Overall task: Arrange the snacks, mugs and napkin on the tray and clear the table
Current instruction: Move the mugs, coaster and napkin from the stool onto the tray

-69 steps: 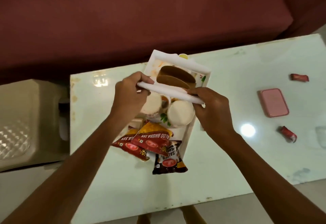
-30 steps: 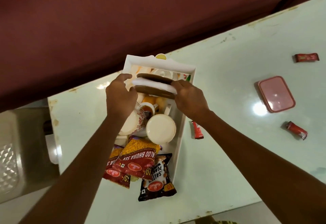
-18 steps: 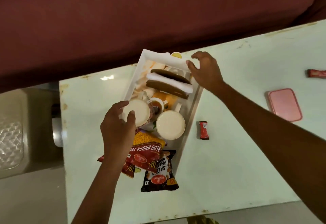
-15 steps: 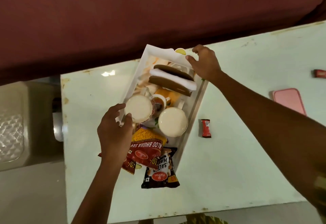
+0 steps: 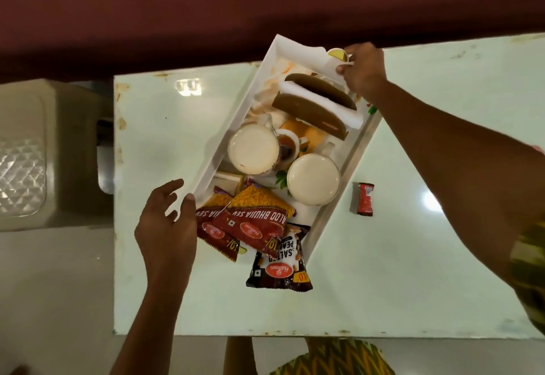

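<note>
A white tray (image 5: pixel 236 115) lies slantwise on the pale green table (image 5: pixel 383 271). It holds two mugs, one on the left (image 5: pixel 253 153) and one on the right (image 5: pixel 314 179), a rolled white napkin (image 5: pixel 324 101) between two brown discs (image 5: pixel 306 113), and orange snacks. Red Aloo Bhujia packets (image 5: pixel 253 221) and a dark peanut packet (image 5: pixel 280 262) hang over its near end. My right hand (image 5: pixel 362 70) grips the tray's far right corner. My left hand (image 5: pixel 168 227) is at the near left corner, fingers apart, thumb touching the rim.
A small red wrapped sweet (image 5: pixel 365 199) lies on the table right of the tray. A small cup with something yellow (image 5: pixel 337 53) sits at the far rim. A maroon sofa (image 5: pixel 206 5) runs behind the table, and a beige plastic stool (image 5: pixel 29 153) stands to its left.
Both hands let go of the napkin, which now rests in the tray. My right hand took the far corner; my left hand slid from the left mug down to the near corner.
</note>
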